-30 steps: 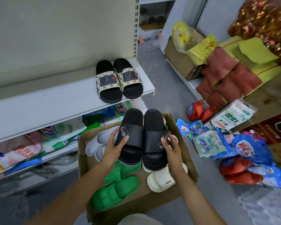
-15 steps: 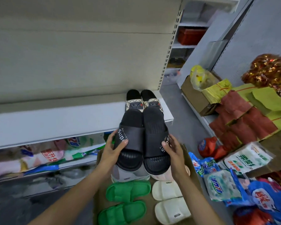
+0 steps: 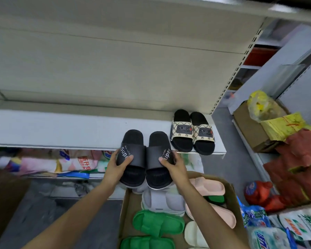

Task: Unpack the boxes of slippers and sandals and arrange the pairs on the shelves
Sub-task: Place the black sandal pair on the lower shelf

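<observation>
Your two bare forearms reached forward and up, nearly parallel, your left hand [image 3: 117,167] curled with thumb on top, your right hand [image 3: 174,165] curled likewise, each gripping, wrists close together.

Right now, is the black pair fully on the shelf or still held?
Still held: left hand and right hand grip the black slippers, heels overhanging the shelf edge.

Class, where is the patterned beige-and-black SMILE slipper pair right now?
The patterned beige-and-black SMILE slipper pair sits at the right end of the white metal shelf, just right of the plain black Super slippers.
</observation>
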### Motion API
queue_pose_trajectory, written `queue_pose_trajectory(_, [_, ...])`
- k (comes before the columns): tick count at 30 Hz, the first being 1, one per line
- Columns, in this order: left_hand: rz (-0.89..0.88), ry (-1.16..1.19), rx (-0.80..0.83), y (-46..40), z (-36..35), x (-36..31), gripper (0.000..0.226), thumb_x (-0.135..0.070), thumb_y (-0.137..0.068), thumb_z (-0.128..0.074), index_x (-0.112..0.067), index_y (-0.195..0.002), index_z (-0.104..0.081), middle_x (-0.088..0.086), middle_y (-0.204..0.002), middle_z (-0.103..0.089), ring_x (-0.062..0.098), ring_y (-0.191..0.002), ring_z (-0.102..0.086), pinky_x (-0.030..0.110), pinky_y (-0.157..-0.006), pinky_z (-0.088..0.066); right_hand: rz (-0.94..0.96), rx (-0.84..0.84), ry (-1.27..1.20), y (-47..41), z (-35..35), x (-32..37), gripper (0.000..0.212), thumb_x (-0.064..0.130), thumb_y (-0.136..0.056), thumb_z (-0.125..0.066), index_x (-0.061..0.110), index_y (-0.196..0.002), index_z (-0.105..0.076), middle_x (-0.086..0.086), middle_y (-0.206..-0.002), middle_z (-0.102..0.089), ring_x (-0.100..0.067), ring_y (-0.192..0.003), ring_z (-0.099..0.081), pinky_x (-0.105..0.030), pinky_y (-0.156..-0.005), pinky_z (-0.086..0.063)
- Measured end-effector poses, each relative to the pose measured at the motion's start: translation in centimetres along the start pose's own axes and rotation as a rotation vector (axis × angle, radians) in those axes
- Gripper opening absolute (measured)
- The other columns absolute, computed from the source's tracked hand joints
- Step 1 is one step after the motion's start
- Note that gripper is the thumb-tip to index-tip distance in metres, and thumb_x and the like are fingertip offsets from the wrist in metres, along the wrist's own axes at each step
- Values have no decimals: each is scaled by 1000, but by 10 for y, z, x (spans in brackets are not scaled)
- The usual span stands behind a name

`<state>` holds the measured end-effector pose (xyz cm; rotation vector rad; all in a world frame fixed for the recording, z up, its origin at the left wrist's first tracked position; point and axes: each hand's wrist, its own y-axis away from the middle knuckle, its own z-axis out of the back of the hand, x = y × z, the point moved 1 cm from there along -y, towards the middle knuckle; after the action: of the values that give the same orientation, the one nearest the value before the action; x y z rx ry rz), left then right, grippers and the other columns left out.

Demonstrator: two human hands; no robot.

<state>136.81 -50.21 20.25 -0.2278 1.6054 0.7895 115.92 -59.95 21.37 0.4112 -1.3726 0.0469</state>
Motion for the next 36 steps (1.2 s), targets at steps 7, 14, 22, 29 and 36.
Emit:
queue_pose_trajectory(7, [-124, -384, -28, -26, 10, 1, 85, -71, -66, -77, -20, -132, -61, 5, -123, -65, 18, -112, -64, 43, -103, -51, 46, -54, 180, -16, -10, -13, 70, 63, -65, -75, 31, -125, -61, 2, -123, -63, -16, -117, -60, -44, -106, -46])
queue_pose_trajectory(14, [-201, -537, -14, -49, 10, -7, 69, -70, -69, -70, -27, -122, -62, -4, -114, -70, 18, -106, -66, 44, -91, -56, 47, -77, 227, -44, -19, -14, 89, 63, -64, -75, 25, -140, -50, 4, -137, -60, -15, -127, -55, -44, -111, -42])
queue_pose_trajectory(22, [-318, -772, -58, -109, 5, -28, 57, -73, -76, -57, -23, -104, -66, 1, -98, -70, 26, -89, -63, 43, -81, -53, 126, -95, 490, -89, -35, 17, 55, 46, -88, -65, 21, -135, -52, -3, -121, -65, -25, -116, -49, -38, -99, -45])
queue_pose_trajectory(29, [-255, -757, -9, -154, 1, -39, 64, -75, -69, -58, -29, -111, -67, -1, -100, -73, 21, -91, -69, 42, -82, -57, 171, -109, 557, -133, -45, 26, 38, 26, -93, -63, 17, -130, -57, -10, -111, -68, -34, -111, -53, -40, -95, -45])
queue_pose_trajectory(36, [-265, -789, 33, -169, -1, -50, 60, -72, -70, -57, -27, -109, -66, 1, -103, -72, 24, -91, -68, 43, -82, -56, 181, -130, 597, -148, -51, 30, 39, 22, -96, -60, 12, -133, -55, -17, -114, -65, -38, -108, -51, -39, -93, -42])
